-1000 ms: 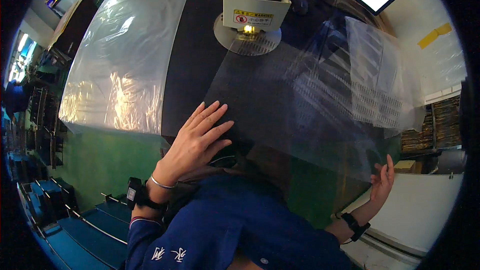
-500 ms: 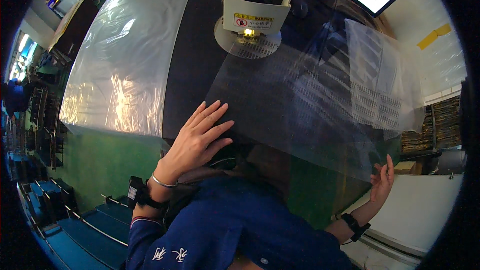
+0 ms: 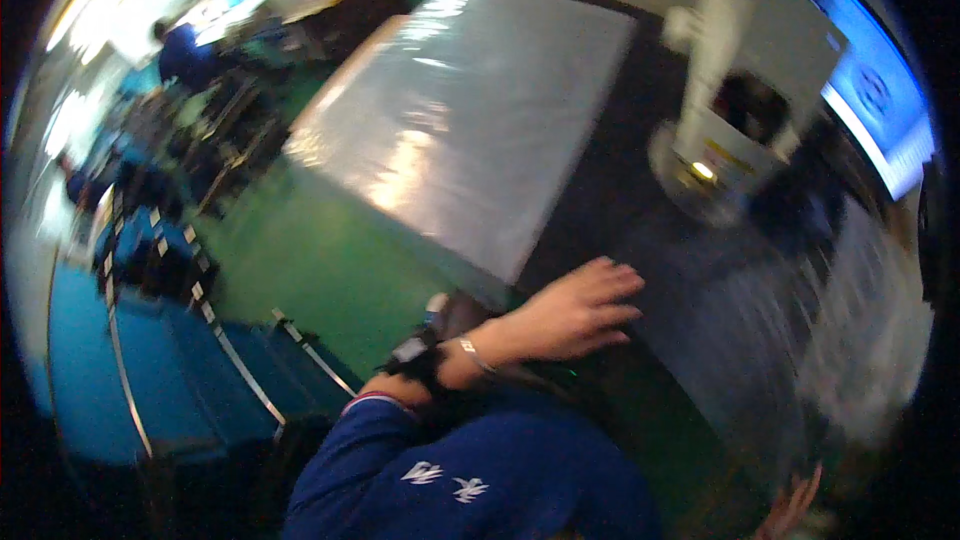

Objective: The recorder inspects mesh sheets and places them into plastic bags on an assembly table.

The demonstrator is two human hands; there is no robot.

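Observation:
My left hand [image 3: 575, 315] is open, palm down, fingers stretched out over the near edge of the dark tabletop [image 3: 590, 225]. Nothing is held in it. At the lower right my right hand [image 3: 788, 510] is only partly in view and blurred. Its fingers look stretched out, close to the near edge of a clear plastic sheet [image 3: 740, 340] lying on the right of the table. Whether they touch the sheet I cannot tell. Beyond the sheet stands a white machine head [image 3: 740, 130] with a lit yellow lamp above a round plate [image 3: 665, 165].
A large stack of clear plastic sheets [image 3: 500, 90] covers the table's left part. A lit monitor [image 3: 880, 90] stands at the back right. Blue surfaces with metal strips [image 3: 160, 370] lie at the lower left, beside the green floor [image 3: 300, 250]. A person [image 3: 185, 55] is far back left.
My view has swung left, so the stack, machine and monitor appear further right. My left hand stays open near the table edge. My right hand has slid toward the lower edge of the picture.

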